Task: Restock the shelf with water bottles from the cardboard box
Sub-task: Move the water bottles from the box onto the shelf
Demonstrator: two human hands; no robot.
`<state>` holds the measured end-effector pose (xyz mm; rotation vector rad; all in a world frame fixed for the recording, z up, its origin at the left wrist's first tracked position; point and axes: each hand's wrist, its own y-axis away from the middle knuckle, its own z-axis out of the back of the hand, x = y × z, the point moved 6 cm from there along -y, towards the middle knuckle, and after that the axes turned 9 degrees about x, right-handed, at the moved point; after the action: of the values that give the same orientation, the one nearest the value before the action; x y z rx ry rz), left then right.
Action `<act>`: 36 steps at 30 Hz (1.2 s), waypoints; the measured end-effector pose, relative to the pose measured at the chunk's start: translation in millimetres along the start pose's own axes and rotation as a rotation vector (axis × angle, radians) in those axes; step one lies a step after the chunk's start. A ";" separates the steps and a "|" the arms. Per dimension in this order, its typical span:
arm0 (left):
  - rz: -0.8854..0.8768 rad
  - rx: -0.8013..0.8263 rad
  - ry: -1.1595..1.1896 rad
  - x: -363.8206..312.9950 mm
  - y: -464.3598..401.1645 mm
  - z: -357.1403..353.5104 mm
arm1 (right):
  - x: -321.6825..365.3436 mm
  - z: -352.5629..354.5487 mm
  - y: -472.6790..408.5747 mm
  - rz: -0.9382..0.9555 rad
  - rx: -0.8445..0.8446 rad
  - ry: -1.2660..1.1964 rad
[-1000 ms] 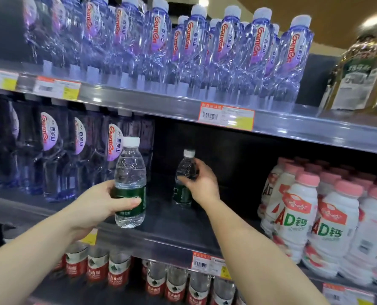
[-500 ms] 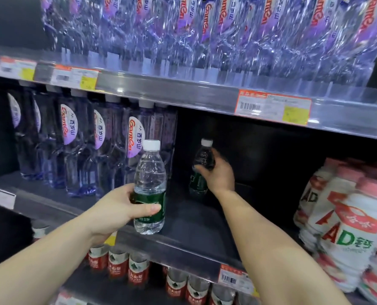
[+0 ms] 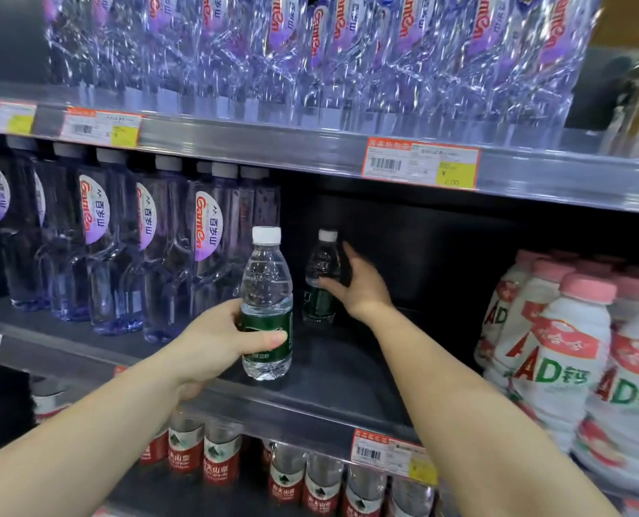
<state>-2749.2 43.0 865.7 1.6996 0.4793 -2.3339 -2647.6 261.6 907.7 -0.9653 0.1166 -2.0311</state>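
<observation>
A clear water bottle [image 3: 266, 278] with a white cap and green label is upright near the front edge of the dark middle shelf [image 3: 347, 382], and my left hand [image 3: 213, 339] is wrapped around its label. Deeper in the shelf's gap, a second bottle of the same kind [image 3: 322, 263] stands on the shelf. My right hand [image 3: 362, 289] is just right of it with fingers spread; only the thumb touches its side. No cardboard box is in view.
Tall purple-labelled water bottles [image 3: 153, 248] fill the shelf's left side, and white AD drink bottles with pink caps [image 3: 564, 352] fill the right. More purple bottles [image 3: 310, 50] crowd the shelf above, red-labelled bottles [image 3: 213, 453] the one below. Price tags [image 3: 420, 164] line the edges.
My right hand has loosened from the back bottle, its fingers now spread beside it. My left hand has carried the front bottle slightly further over the shelf. The view has moved closer.
</observation>
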 end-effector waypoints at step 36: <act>-0.020 0.032 -0.189 25.1 -82.7 -27.4 | -36.9 27.5 5.5 -0.037 -0.190 -0.103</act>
<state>-2762.5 130.3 845.3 1.4741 0.4275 -2.4973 -2613.4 292.4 902.9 -1.1964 0.2414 -2.0262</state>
